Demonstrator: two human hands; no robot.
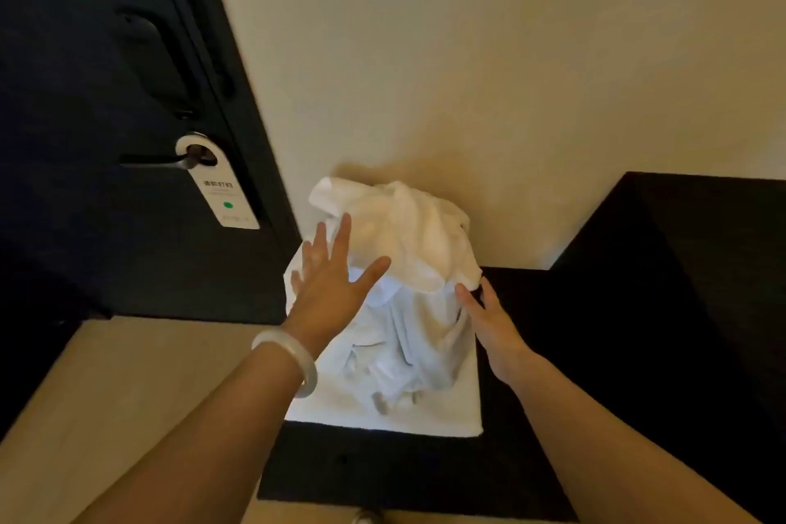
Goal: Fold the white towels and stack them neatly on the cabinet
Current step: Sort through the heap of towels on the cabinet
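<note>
A crumpled heap of white towels (408,251) rises from the top of a low black cabinet (383,468), against the cream wall. A flatter white towel (383,417) lies under the heap at its near side. My left hand (331,281), with a pale bangle on its wrist, is spread flat against the heap's left flank, fingers apart. My right hand (489,319) reaches to the heap's right lower edge, fingers apart and touching or nearly touching the cloth. Neither hand has closed on anything.
A dark door (106,98) stands at left with a lever handle and a white hang tag (221,191). A taller black cabinet block (680,289) rises at right. Beige floor (106,396) shows at lower left.
</note>
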